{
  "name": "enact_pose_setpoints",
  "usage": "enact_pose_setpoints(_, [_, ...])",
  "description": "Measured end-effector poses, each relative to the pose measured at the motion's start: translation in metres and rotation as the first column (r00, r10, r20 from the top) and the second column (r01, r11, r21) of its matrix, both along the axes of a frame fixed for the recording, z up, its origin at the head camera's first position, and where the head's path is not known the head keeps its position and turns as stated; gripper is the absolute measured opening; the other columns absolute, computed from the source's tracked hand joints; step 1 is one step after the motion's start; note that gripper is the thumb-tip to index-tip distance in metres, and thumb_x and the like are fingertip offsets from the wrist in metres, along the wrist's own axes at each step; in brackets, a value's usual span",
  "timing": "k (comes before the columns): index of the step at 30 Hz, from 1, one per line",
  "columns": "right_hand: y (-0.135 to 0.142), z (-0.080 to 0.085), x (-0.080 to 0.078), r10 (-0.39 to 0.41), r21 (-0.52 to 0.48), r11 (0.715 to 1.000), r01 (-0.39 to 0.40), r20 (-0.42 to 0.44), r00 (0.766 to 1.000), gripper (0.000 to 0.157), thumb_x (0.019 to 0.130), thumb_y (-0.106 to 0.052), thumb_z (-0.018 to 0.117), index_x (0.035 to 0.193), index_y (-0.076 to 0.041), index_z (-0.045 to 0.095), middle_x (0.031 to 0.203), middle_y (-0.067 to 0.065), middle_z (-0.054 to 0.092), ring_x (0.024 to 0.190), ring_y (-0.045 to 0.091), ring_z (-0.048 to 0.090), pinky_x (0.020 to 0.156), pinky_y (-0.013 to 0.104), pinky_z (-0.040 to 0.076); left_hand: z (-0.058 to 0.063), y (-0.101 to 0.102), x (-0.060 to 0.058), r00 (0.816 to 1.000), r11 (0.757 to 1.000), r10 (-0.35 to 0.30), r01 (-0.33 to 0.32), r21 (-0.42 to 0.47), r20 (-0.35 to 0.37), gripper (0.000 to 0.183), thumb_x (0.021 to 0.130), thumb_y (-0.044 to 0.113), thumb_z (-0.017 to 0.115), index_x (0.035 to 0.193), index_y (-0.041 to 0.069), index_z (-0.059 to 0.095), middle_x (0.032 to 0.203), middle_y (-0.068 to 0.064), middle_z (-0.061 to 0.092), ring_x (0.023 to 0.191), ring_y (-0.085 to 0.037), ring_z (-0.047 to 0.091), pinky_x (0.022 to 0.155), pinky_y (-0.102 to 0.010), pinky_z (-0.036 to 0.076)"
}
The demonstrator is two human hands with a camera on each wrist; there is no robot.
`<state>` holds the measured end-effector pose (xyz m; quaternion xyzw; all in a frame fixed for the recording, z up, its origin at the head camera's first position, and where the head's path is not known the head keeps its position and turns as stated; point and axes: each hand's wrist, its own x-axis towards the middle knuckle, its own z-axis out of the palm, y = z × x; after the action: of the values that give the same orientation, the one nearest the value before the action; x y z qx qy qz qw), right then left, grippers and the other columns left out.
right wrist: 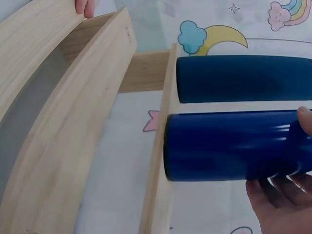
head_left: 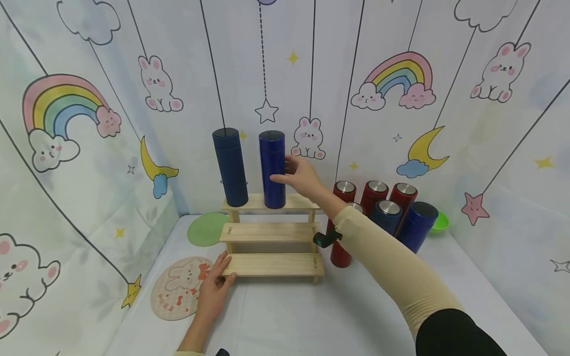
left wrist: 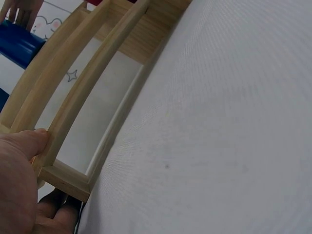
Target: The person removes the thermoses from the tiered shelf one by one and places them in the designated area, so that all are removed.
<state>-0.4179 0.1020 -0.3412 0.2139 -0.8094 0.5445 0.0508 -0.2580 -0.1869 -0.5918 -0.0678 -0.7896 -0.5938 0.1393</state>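
Observation:
A glossy blue thermos bottle stands upright on the top step of a three-tier wooden rack. My right hand holds it from the right, thumb across the front and fingers round the back. In the right wrist view its base meets the top board. Left of it, a darker navy thermos bottle stands on the same step. My left hand grips the left end of the rack's lowest step, and the left wrist view shows the thumb over the board's edge with fingers below.
Right of the rack stand several red thermos bottles, a navy one with a steel lid and a glossy blue one. A bright green bowl sits behind them. A green round mat and a pink rabbit mat lie left.

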Motion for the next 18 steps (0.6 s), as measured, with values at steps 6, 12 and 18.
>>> enact_pose_setpoints(6, [-0.003, -0.001, 0.002, -0.048, 0.012, 0.999, 0.048, -0.013, 0.999, 0.068, 0.096, -0.029, 0.088, 0.152, -0.005, 0.058, 0.143, 0.013, 0.068, 0.128, 0.03, 0.068, 0.11, 0.049, 0.055, 0.0, 0.0, -0.001, 1.0, 1.0, -0.005, 0.004, -0.005, -0.002, 0.054, 0.103, 0.001, 0.073, 0.154, -0.002, 0.057, 0.172, -0.015, 0.038, 0.155, -0.036, 0.038, 0.107, -0.008, 0.038])
enact_pose_setpoints(12, [-0.002, 0.0, 0.007, -0.068, 0.0, 0.998, 0.068, -0.023, 0.997, 0.068, 0.095, -0.029, 0.088, 0.152, -0.005, 0.059, 0.143, 0.013, 0.068, 0.129, 0.03, 0.067, 0.109, 0.049, 0.056, -0.001, 0.001, -0.001, 1.0, 1.0, -0.011, 0.011, 0.0, -0.012, 0.053, 0.103, 0.002, 0.073, 0.154, -0.002, 0.057, 0.172, -0.016, 0.038, 0.155, -0.037, 0.037, 0.107, -0.008, 0.038])
enact_pose_setpoints(18, [0.006, 0.003, 0.016, -0.077, -0.031, 0.997, 0.076, -0.046, 0.996, 0.068, 0.093, -0.029, 0.09, 0.15, -0.006, 0.061, 0.14, 0.012, 0.07, 0.128, 0.029, 0.069, 0.107, 0.047, 0.057, -0.002, 0.0, -0.001, 1.0, 1.0, -0.007, 0.007, 0.008, -0.007, 0.054, 0.103, 0.0, 0.073, 0.155, -0.002, 0.056, 0.172, -0.016, 0.038, 0.155, -0.037, 0.037, 0.107, -0.008, 0.037])
